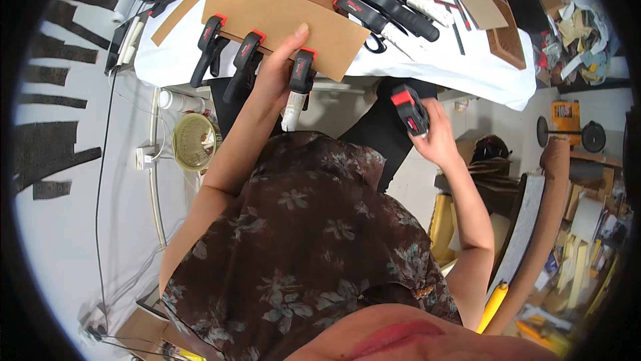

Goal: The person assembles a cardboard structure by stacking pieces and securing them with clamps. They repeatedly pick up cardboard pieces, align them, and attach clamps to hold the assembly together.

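Note:
My left hand [274,74] grips a thin brown board [267,11] near the middle of its near edge, the thumb lying on top and the fingers hidden below. Three black clamps with red jaws bite that edge: one clamp [211,44] at the left, a second clamp [247,57] beside it, and a third clamp [302,74] with a white-wrapped handle just right of my hand. Away from the board, to the right and over my lap, my right hand [435,135] is closed around another black clamp [409,113], its red jaw pointing up.
More clamps [384,7] lie on the white-covered table [474,71], right of the board. Near them are scissors [376,44], pencils and brown board pieces [479,6]. A green basket [193,141] stands below the table's left side. Cardboard and scraps [574,34] crowd the right.

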